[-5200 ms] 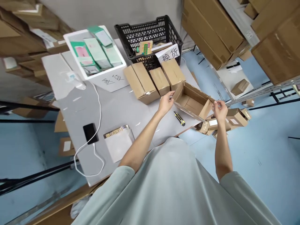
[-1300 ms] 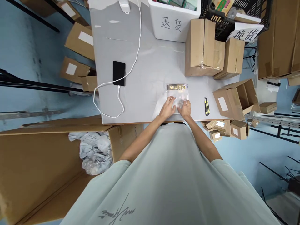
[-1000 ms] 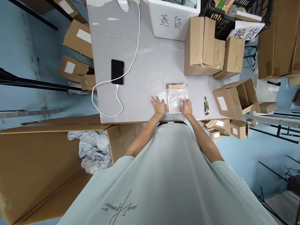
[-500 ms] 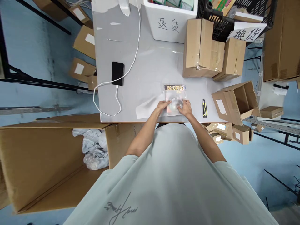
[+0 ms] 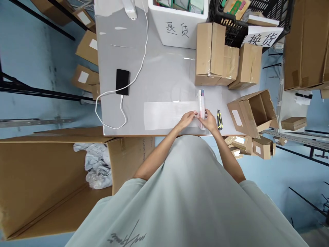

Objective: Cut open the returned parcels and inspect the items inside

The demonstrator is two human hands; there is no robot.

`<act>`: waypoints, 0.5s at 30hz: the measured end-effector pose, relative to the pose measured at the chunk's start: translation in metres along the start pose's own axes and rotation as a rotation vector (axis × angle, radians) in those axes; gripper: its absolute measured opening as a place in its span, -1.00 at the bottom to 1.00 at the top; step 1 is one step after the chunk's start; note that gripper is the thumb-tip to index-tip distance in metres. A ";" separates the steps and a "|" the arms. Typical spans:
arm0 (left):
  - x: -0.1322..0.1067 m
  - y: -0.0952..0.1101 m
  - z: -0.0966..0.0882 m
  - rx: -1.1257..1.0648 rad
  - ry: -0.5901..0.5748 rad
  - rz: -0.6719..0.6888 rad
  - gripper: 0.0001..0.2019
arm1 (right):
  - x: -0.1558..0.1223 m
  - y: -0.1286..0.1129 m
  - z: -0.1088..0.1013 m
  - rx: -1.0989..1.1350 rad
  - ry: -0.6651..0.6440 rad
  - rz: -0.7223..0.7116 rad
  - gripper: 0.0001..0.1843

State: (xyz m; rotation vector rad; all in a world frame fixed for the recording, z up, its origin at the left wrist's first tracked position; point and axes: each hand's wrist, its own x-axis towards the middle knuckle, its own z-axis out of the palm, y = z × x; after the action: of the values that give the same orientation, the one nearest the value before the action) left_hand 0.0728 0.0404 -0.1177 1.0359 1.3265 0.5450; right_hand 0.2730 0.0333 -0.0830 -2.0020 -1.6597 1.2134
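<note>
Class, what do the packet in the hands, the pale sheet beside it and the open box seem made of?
Packet: probably glossy plastic film; edge-on it looks thin and shiny. Sheet: thin translucent plastic, perhaps; the grey table shows through. Open box: matt brown cardboard, flaps folded out.
</note>
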 end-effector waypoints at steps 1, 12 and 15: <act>0.003 -0.005 -0.003 0.109 0.025 -0.019 -0.45 | 0.001 0.000 -0.004 -0.082 0.025 0.033 -0.25; 0.020 -0.040 -0.014 0.270 0.198 -0.178 -0.67 | 0.017 0.038 -0.040 0.032 0.207 0.193 -0.60; 0.025 -0.034 -0.012 0.032 0.153 -0.221 -0.52 | 0.009 0.036 -0.034 0.334 0.147 0.078 -0.53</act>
State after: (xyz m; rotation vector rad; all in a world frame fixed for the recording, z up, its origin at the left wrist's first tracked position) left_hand 0.0589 0.0491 -0.1583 0.8732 1.5667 0.4440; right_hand 0.3222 0.0399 -0.0903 -1.9083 -1.2291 1.2409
